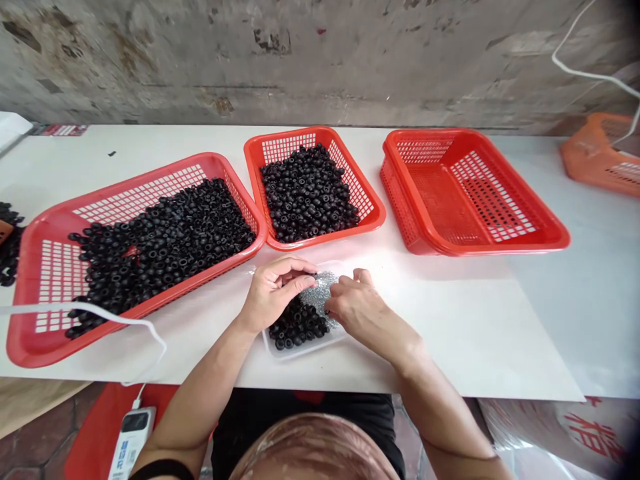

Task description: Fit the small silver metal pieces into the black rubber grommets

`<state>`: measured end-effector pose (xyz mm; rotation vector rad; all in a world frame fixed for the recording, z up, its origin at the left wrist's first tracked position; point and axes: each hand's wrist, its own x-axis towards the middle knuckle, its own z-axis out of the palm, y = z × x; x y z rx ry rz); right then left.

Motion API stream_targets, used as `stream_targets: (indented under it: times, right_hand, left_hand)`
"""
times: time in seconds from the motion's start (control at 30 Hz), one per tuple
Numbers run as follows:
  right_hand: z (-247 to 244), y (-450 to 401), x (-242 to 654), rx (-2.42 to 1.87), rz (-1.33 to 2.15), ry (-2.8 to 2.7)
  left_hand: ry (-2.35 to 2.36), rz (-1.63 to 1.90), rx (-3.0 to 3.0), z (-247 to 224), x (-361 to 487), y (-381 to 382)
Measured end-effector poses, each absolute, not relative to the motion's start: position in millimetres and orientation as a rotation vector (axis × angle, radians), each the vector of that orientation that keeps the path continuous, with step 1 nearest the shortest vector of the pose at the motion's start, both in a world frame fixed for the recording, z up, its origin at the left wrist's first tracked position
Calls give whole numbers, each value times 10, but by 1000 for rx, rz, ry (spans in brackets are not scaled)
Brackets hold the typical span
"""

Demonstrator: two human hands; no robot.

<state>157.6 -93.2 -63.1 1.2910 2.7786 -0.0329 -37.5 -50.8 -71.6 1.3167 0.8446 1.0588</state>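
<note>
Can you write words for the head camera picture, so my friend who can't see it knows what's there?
A person's left hand and right hand work over a small white tray holding black rings and tiny silver metal pieces. Behind them, red plastic baskets hold more black rings on a white table.

Silver bits (327, 290), too small to tell

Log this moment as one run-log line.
Left hand: above silver metal pieces | right hand: touching them | white tray: black rings | behind: red plastic basket
</note>
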Motion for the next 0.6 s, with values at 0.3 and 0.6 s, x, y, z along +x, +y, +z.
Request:
stream_targets:
  times: [0.3,0.6]
  right_hand:
    - [-662,-900,1507,1368,-84,2655]
    - [-581,-777,1741,1636,-730,3279]
  left_hand:
    - [858,1026,1259,-729,-387,-490]
    - [825,995,1279,-727,-408,-498]
